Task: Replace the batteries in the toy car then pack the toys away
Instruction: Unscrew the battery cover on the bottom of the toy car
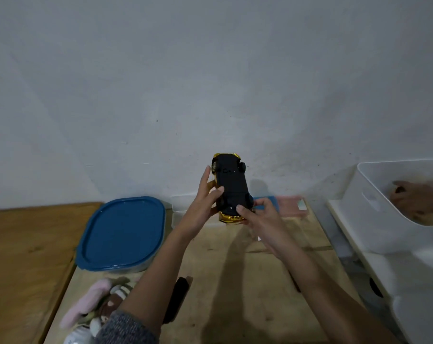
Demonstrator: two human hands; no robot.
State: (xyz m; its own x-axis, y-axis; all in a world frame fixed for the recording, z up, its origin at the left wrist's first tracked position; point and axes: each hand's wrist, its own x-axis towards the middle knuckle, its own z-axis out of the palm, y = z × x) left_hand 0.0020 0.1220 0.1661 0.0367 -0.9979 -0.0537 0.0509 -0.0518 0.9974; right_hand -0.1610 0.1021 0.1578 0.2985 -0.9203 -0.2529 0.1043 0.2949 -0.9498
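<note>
I hold a gold toy car (231, 187) upside down in the air above the table, its black underside facing me. My left hand (205, 197) grips its left side, thumb laid on the underside. My right hand (256, 214) holds the near end from the right, thumb pressed by the rear wheel. Whether the battery cover is on or off I cannot tell. A plush toy (96, 301) in pink and brown lies at the table's near left edge, partly hidden by my left sleeve.
A container with a blue lid (122, 234) sits left of the car. A clear box with pink and blue contents (287, 207) stands against the wall behind my hands. A white bin (394, 214) with brown items stands on the right. A dark flat object (178, 299) lies under my left forearm.
</note>
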